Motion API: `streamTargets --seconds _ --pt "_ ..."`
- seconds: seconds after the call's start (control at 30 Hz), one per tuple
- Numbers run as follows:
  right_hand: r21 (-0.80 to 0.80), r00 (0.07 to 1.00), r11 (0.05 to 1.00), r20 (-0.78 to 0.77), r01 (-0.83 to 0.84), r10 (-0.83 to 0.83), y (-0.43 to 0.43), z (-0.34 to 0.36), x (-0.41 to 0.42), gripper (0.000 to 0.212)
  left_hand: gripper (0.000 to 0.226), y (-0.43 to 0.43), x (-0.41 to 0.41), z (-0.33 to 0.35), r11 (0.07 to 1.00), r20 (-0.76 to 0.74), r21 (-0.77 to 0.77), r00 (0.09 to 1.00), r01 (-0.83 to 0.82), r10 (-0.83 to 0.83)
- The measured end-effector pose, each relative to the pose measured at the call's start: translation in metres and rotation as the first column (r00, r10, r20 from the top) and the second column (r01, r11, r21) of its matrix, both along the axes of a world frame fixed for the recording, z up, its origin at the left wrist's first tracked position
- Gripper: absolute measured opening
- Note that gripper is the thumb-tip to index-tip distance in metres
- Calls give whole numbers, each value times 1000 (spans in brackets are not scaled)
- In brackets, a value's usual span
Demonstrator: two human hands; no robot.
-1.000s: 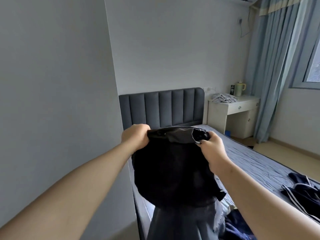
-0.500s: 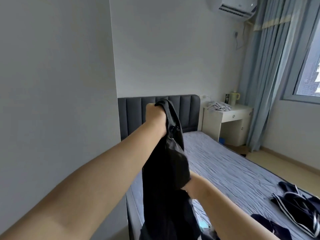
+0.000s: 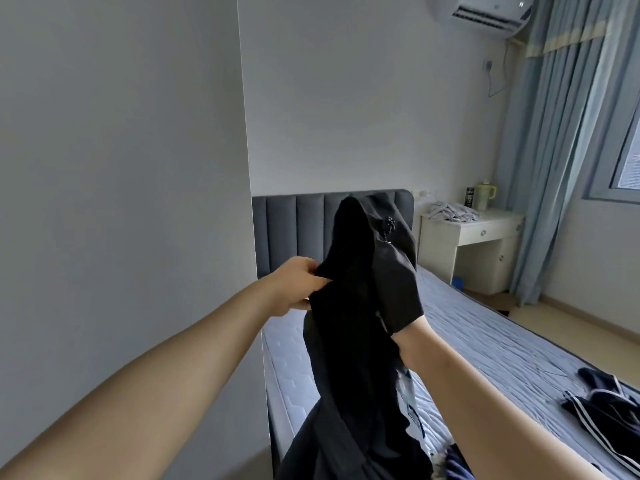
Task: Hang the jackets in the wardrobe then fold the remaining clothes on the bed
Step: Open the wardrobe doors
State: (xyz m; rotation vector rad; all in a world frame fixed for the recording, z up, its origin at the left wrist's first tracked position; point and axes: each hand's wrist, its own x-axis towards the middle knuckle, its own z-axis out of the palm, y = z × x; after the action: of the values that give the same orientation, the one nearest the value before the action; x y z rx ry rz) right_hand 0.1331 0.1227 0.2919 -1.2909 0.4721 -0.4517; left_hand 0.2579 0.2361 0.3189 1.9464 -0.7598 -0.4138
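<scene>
A black jacket (image 3: 353,341) with a zip hangs in the air in front of me, above the left side of the bed (image 3: 502,344). My left hand (image 3: 296,287) pinches its left edge at mid height. My right forearm (image 3: 450,382) runs up into the fabric; the right hand itself is hidden inside the jacket, which is tented up to a peak before the headboard (image 3: 294,226). A dark garment with white stripes (image 3: 604,410) lies crumpled on the bed at the right. More dark blue cloth (image 3: 455,464) shows at the bottom edge.
A plain grey-white panel (image 3: 121,202) fills the left side, close to my left arm. A white bedside desk (image 3: 474,244) holds crumpled cloth (image 3: 450,213) and a pale kettle (image 3: 485,196). Blue curtains (image 3: 554,168) and a window stand at the right.
My left hand has dropped from the jacket's top to its left edge. My right arm has pushed up inside the jacket, lifting it into a peak.
</scene>
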Motion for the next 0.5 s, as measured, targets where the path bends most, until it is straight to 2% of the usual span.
streamTargets --seconds 0.03,0.07,0.1,0.13,0.2,0.27,0.3,0.33,0.4,0.43,0.5 --pt "-51 998 998 -29 48 -49 -1 3 -4 13 4 4 5 -1 983 273 72 952 -166 141" --pt "-110 997 992 -29 63 -67 -5 1 -6 7 4 8 9 -3 941 492 52 829 -334 267" --pt "-153 997 986 -21 69 -73 -3 1 -8 4 11 13 14 -9 892 582 -30 717 -452 383" --pt "-199 996 976 -15 86 -91 -3 0 -7 7 18 16 18 -18 845 545 -135 673 -518 500" --pt "-208 995 974 -12 95 -100 -1 -2 -6 21 26 14 20 -34 766 221 -265 736 -586 640" --pt "-206 996 975 8 83 -84 3 4 -5 18 26 2 12 -50 782 -96 -323 840 -534 534" --pt "-200 998 978 13 63 -62 4 6 -5 9 26 -4 5 -57 829 -146 -328 891 -454 430" --pt "-192 999 980 28 50 -45 2 6 -1 1 24 -7 -4 -62 887 -134 -307 939 -345 318" --pt "-160 997 986 76 45 -33 3 7 4 8 19 -10 -19 -74 967 -90 -219 990 -128 111" --pt "-149 995 987 95 56 -42 6 8 7 9 20 -10 -20 -82 981 -96 -180 994 -75 58" --pt "-131 990 988 119 87 -71 13 12 12 11 33 -7 -18 -97 975 -137 -195 987 -109 83"
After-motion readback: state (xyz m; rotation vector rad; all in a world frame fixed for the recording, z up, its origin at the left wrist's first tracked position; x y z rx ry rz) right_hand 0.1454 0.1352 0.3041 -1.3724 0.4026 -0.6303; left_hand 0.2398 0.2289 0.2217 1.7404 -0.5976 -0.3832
